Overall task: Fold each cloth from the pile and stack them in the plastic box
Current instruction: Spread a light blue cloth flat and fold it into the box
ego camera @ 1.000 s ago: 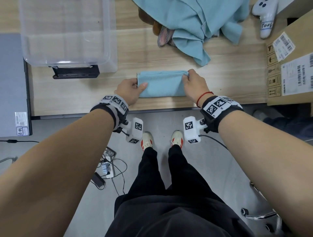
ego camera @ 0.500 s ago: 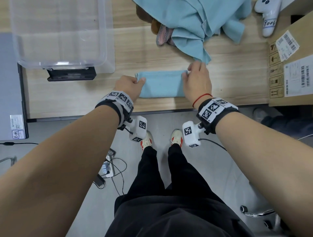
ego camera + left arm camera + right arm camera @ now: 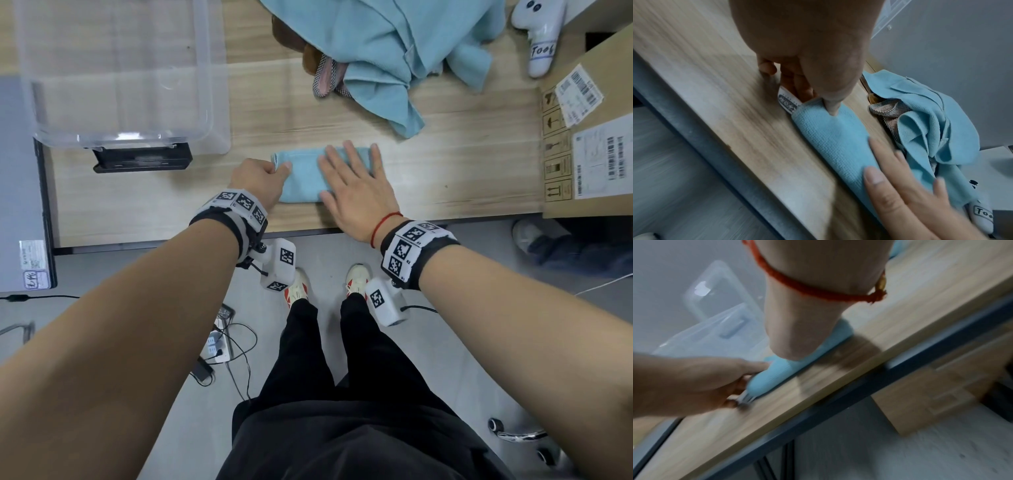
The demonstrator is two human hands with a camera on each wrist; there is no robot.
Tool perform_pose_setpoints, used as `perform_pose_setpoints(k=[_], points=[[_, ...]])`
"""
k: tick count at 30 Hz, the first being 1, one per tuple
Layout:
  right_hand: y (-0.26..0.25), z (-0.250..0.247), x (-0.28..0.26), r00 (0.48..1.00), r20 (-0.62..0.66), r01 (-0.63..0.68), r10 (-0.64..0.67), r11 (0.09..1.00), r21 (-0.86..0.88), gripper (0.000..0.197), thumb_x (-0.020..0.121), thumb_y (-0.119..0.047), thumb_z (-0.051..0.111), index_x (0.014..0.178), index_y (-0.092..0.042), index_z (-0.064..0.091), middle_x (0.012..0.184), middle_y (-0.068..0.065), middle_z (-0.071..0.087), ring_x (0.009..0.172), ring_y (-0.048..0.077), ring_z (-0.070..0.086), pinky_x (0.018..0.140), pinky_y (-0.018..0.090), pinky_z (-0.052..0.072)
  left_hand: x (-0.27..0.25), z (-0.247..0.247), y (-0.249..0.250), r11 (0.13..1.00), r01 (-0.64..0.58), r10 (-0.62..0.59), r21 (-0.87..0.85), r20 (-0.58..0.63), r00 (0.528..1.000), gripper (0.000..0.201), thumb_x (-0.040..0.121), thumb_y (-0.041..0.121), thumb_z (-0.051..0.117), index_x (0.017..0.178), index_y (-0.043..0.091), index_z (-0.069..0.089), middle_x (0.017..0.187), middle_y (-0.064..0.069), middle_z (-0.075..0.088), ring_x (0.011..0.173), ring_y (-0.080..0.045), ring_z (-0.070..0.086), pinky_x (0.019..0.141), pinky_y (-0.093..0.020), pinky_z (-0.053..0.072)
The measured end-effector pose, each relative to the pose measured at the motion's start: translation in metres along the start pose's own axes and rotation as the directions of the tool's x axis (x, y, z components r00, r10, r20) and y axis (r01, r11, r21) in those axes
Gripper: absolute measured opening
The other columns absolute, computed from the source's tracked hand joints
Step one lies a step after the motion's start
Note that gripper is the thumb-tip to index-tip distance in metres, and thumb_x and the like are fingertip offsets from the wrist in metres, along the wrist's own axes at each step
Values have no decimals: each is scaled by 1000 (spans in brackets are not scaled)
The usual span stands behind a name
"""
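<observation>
A folded light-blue cloth (image 3: 301, 178) lies on the wooden table (image 3: 462, 171) near its front edge. My left hand (image 3: 262, 180) pinches the cloth's left end, thumb on top and fingers curled under; the left wrist view shows the thumb (image 3: 831, 104) pressing beside a white label (image 3: 787, 103). My right hand (image 3: 356, 181) lies flat on the right half of the cloth, fingers straight and spread. The pile (image 3: 404, 51) of light-blue cloths sits at the back of the table. The clear plastic box (image 3: 113, 75) stands at the back left and looks empty.
A grey checked cloth (image 3: 325, 78) and something brown peek from under the pile. A cardboard box (image 3: 589, 144) with labels stands at the right. A white toy (image 3: 541, 34) lies at the far right back. A grey case (image 3: 20, 185) is on the left.
My right hand has let go of the cloth's right end and moved left onto the cloth, now flat with fingers spread. The left hand still pinches the left end.
</observation>
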State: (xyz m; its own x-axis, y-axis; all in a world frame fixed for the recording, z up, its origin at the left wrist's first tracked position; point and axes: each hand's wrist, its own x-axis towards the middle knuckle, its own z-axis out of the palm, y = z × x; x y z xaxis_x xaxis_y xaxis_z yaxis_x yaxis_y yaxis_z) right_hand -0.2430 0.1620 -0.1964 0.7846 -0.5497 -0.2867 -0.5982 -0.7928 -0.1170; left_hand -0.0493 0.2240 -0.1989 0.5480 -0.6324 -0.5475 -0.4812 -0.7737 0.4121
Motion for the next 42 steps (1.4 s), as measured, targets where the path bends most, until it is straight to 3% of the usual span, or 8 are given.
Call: perform_pose_setpoints(k=[4, 8, 10, 14, 24, 30, 38, 42], points=[[26, 10, -8, 975, 85, -212, 203, 971, 112, 67, 100, -52, 12, 155, -17, -3, 163, -1, -4, 150, 26, -2, 119, 53, -5, -1, -3, 2, 1000, -6, 6, 4, 9, 1000, 56, 92, 52, 51, 54, 20, 24, 50, 4, 26, 45, -14, 26, 45, -26, 22], [37, 10, -8, 973, 89, -225, 213, 961, 160, 62, 103, -43, 24, 155, -15, 8, 163, 0, 7, 149, 30, 6, 120, 51, 4, -4, 2, 2, 1000, 14, -14, 14, -42, 999, 49, 89, 52, 53, 58, 20, 34, 54, 5, 35, 49, -15, 35, 49, -27, 26], [38, 7, -7, 978, 45, -210, 205, 962, 174, 59, 101, -37, 37, 152, -13, 21, 159, 2, 22, 145, 31, 18, 118, 49, 16, -7, 6, 2, 999, 25, -27, -24, -96, 995, 34, 87, 50, 57, 83, 18, 50, 73, 4, 51, 66, -16, 48, 59, -27, 35], [37, 0, -10, 971, -33, -226, 235, 959, 172, 52, 93, -35, 56, 139, -16, 43, 137, 3, 44, 118, 30, 42, 89, 43, 42, -13, 10, 3, 994, -101, 104, 32, -123, 987, 49, 87, 38, 62, 124, 12, 46, 114, -8, 50, 96, -22, 52, 82, -26, 37], [47, 0, -24, 940, 190, -336, 283, 863, 377, 44, 92, -22, 59, 131, -11, 41, 126, 14, 39, 114, 33, 42, 89, 46, 45, -26, 16, 23, 977, -150, 121, 153, 182, 976, 39, 97, 28, 45, 125, 1, 51, 121, -14, 59, 110, -31, 55, 85, -32, 40], [54, -6, -33, 926, 256, -368, 278, 817, 444, 40, 94, -19, 54, 128, 0, 43, 127, 19, 39, 113, 35, 42, 95, 41, 39, -40, 20, 23, 963, -109, 63, 248, 184, 981, 39, 96, 26, 44, 125, 2, 53, 124, -23, 55, 107, -38, 56, 87, -39, 47], [67, -60, -29, 920, 288, -361, 267, 286, 888, 27, 84, 3, 56, 93, -21, 47, 85, -3, 50, 84, 16, 48, 63, 22, 37, -57, 0, 44, 937, 135, -59, -321, 237, 970, 45, 84, 31, 50, 117, 1, 47, 115, -23, 58, 88, -26, 57, 75, -39, 54], [66, -108, -29, 939, 222, -284, 264, 225, 932, 28, 69, -10, 56, 93, -23, 49, 84, -5, 50, 78, 9, 47, 63, 21, 37, -78, -29, 69, 801, 165, -74, -576, 180, 981, 34, 95, 13, 51, 127, 7, 41, 118, -13, 56, 96, -26, 61, 69, -39, 57]])
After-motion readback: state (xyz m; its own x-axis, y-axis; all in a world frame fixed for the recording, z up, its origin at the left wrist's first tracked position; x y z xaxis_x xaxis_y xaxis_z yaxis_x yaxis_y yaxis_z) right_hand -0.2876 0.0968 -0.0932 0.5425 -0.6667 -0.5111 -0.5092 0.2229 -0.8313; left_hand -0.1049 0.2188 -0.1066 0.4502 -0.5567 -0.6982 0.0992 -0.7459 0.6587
